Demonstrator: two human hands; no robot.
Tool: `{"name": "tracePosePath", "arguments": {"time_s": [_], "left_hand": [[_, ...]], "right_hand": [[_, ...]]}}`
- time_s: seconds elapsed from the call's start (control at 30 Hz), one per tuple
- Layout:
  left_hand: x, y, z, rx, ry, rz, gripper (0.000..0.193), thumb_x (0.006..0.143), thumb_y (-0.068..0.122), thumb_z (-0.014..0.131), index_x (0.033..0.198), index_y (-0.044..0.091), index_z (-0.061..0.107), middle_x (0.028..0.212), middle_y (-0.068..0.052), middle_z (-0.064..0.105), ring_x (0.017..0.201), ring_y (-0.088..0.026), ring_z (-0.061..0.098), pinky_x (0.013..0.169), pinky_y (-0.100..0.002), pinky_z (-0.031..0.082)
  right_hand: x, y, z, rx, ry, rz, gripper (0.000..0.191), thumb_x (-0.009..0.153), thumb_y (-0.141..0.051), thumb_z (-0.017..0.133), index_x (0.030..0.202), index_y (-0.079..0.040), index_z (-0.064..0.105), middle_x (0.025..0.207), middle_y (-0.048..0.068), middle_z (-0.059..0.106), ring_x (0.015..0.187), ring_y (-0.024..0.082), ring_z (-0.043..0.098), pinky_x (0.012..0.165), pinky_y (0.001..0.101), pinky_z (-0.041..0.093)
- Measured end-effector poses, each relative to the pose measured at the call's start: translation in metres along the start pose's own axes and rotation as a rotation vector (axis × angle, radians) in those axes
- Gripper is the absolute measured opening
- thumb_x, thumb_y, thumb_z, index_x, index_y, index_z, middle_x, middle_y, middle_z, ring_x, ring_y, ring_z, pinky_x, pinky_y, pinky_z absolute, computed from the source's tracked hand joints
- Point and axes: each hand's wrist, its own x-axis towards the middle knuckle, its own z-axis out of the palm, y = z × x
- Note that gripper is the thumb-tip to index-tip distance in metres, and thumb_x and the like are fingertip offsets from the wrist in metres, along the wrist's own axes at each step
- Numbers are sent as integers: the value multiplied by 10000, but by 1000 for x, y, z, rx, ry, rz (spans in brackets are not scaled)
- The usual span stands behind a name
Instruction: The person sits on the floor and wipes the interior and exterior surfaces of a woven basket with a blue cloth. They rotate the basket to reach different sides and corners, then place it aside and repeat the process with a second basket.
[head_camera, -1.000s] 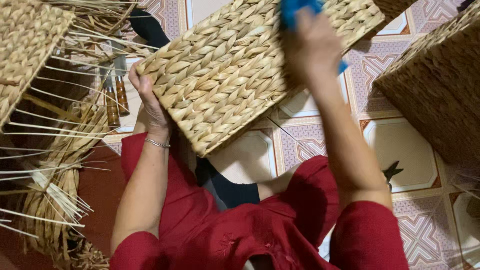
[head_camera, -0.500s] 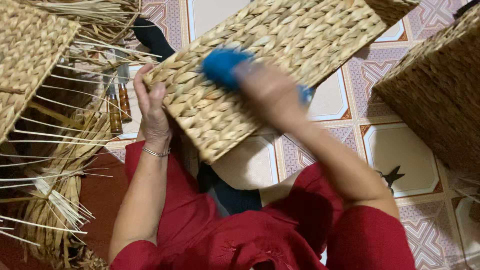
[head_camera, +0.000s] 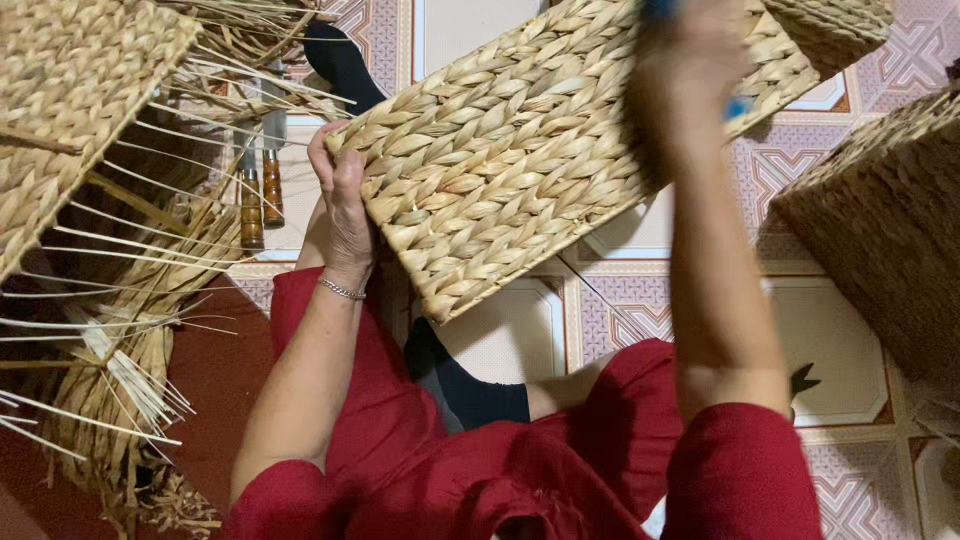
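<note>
Largest item: woven basket panel (head_camera: 530, 150), plaited from flat straw-coloured strands, held tilted across the upper centre of the frame, lower corner pointing down toward centre, upper end running out toward the top right. Judged light for its bulk and fairly stiff as a board, yet with some give across the weave; surface dry and ribbed, so little risk of slipping; strands likely to fray or crush if pinched hard at a loose end. Best hold judged to be along an edge or corner, thumb on one face and fingers on the other. Second woven basket (head_camera: 880, 220) at the right edge, darker, standing apart from the panel. Third woven piece (head_camera: 70, 90) in the upper left corner, unfinished, stiff spokes and loose straw (head_camera: 120, 370) fanning down the left side. Patterned tile floor (head_camera: 850, 350) beneath, lower right. Red garment (head_camera: 480, 470) filling the bottom centre, dark-socked foot (head_camera: 340, 60) near the top left of centre. Left hand (head_camera: 345, 205) left of centre, closed round the panel's left edge, thumb over the face, bracelet (head_camera: 342, 290) at the wrist. Right hand (head_camera: 690, 90) at top centre-right, motion-blurred, pressed against the panel face and closed on a blue object (head_camera: 738, 107), only slivers showing; kind of object not determinable. Two wooden-handled tools (head_camera: 260, 195) lying on the floor just left of the left hand, blades hidden under straw.
</note>
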Motion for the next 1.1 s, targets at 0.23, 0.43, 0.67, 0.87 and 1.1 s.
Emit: {"name": "tracePosePath", "arguments": {"time_s": [0.23, 0.43, 0.67, 0.87, 1.1], "left_hand": [[-2, -1, 4, -181, 33, -77, 486, 1091, 375, 458, 1472, 93, 347, 1388, -113, 492, 1281, -224, 535, 1121, -408, 466], [-5, 10, 4, -159, 59, -84, 514, 1063, 376, 514, 1454, 65, 392, 1344, -114, 543, 1209, -214, 524, 1097, -368, 445], [-5, 1, -4, -128, 3, -65, 508, 1068, 370, 520, 1450, 55, 406, 1366, -138, 542, 1264, -230, 521, 1161, -383, 415], [-7, -7, -11, 741, -74, 480, 317, 1228, 328, 446, 1464, 131, 370, 1532, -181, 428, 1418, -291, 436, 1219, -370, 431], [-4, -16, -7, -28, 48, -26, 519, 1117, 404, 436, 1462, 17, 418, 1432, -125, 415, 1314, -234, 459, 1208, -380, 385]], "right_hand": [[-93, -245, -173, 422, 39, -544, 333, 805, -97, 630, 1116, 0, 559, 879, 131, 539, 725, 274, 612, 537, 397, 488], [-108, -204, -186, 627, -81, -562, 231, 901, -134, 636, 1119, -93, 574, 864, 121, 552, 727, 291, 642, 573, 439, 518], [-54, 40, -70, -46, 57, -193, 254, 980, -202, 708, 1212, -145, 622, 918, 153, 644, 758, 310, 629, 570, 443, 500], [-40, 118, -29, -18, -143, 358, 155, 1137, -336, 694, 1169, -187, 669, 945, 76, 694, 835, 233, 688, 790, 502, 507], [-104, -74, -117, 176, 115, -144, 254, 974, -213, 762, 1091, -81, 580, 928, 165, 579, 738, 305, 618, 540, 434, 496]]}}
